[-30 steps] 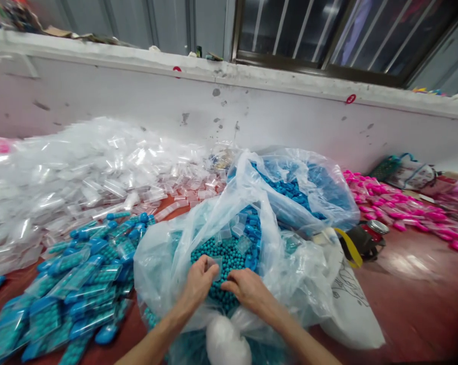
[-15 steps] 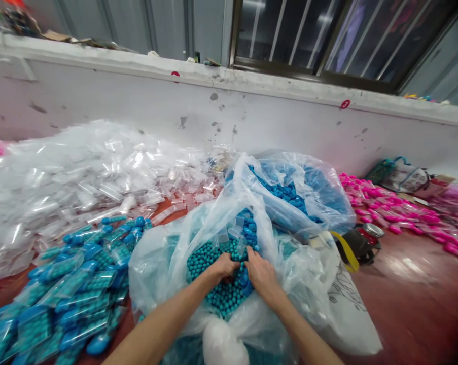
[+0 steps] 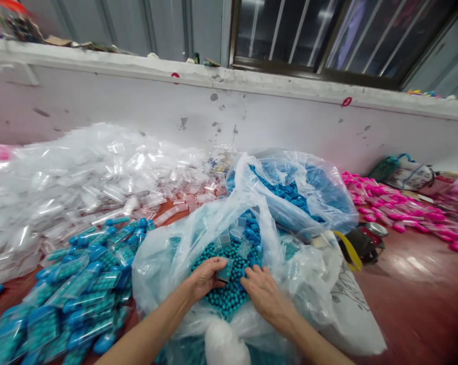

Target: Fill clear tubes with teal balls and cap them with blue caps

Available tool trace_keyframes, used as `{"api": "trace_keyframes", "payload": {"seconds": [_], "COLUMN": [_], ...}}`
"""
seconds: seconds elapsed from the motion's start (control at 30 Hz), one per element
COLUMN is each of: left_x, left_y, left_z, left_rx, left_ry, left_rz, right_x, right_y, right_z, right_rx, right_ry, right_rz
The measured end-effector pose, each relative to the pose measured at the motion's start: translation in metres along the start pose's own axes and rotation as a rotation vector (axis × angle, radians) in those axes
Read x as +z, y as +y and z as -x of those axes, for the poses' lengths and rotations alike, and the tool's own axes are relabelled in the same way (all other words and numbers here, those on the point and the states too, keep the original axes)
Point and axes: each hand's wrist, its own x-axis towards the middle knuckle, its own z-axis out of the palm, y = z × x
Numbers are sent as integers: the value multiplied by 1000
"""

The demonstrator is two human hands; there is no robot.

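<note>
Turquoise beads (image 3: 226,299) fill an open clear plastic bag (image 3: 156,268) in front of me. My left hand (image 3: 208,278) pinches a small clear plastic container (image 3: 225,271) between thumb and fingers, just over the beads. Beside it, my right hand (image 3: 265,291) has bent, slightly parted fingers resting on the beads and blue caps; its fingertips are partly hidden. Several blue caps (image 3: 252,235) lie along the right side of the bag, and loose clear containers (image 3: 236,230) lie at its back.
Bead-filled containers with blue ends (image 3: 76,289) are heaped on the red floor at left. Behind them rises a large pile of empty clear containers (image 3: 80,177). A second bag (image 3: 323,203) holds blue pieces. Pink pieces (image 3: 396,203), a dark object with a yellow strap (image 3: 350,251) and a white sack (image 3: 360,314) lie at right.
My left hand has drawn back to the left and now shows a clear container in its grip. My right hand has shifted slightly down, and the hands are farther apart.
</note>
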Motion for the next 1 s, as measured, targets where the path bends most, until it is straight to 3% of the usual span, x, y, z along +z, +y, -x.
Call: {"api": "trace_keyframes", "payload": {"seconds": [0.1,0.2,0.4,0.53,0.7,0.83,1.0], "left_x": [-1,-4,-8,-5,0,6,11], "left_y": [-2,-7,-19,-21,-19,-17,-18], "left_z": [7,13,17,17,20,25,28], "left_rx": [49,92,-3,5,155,222,243], "left_ry": [52,68,109,135,87,55,24], "left_rz": [14,17,-157,-250,-244,-263,-300], "right_x": [13,11,9,1,-16,-8,5], "right_y": [4,8,18,22,11,2,-3], "right_z": [-8,-21,-23,-24,-35,-35,-33], "right_rx": [56,144,122,154,258,320,380], "right_ry": [30,6,-76,-115,-41,-130,-103], "right_rz": [42,28,18,-43,-596,-1042,-1266]}}
